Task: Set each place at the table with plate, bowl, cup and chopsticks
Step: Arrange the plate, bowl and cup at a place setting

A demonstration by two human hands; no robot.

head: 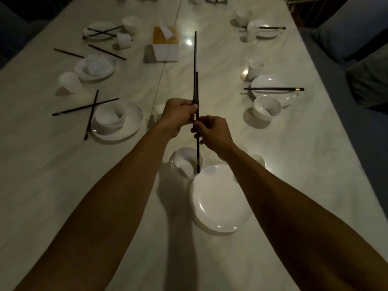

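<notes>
Over on the left, the left bowl [109, 117] sits on the left plate [132, 122], with two crossed chopsticks [90, 107] lying on the table [294, 164] just beside it. Further in, the tissue box [165, 47] has a tissue poking out of its top.

Into the middle now. The left hand [178, 115] has its fingers curled round the held chopsticks [195, 64]. The right hand [214, 131], just nearer, pinches the lower stick. The pair is up off the table, long axis running near to far along the centre line. One stick reaches well toward the far end. The other is slid back, its near end over the near bowl [185, 162], which lies tipped just beside the near plate [220, 198].

On the right, the right plate [273, 80] carries the laid chopsticks [273, 89] crosswise, left to right, with the right bowl [266, 107] just nearer.
</notes>
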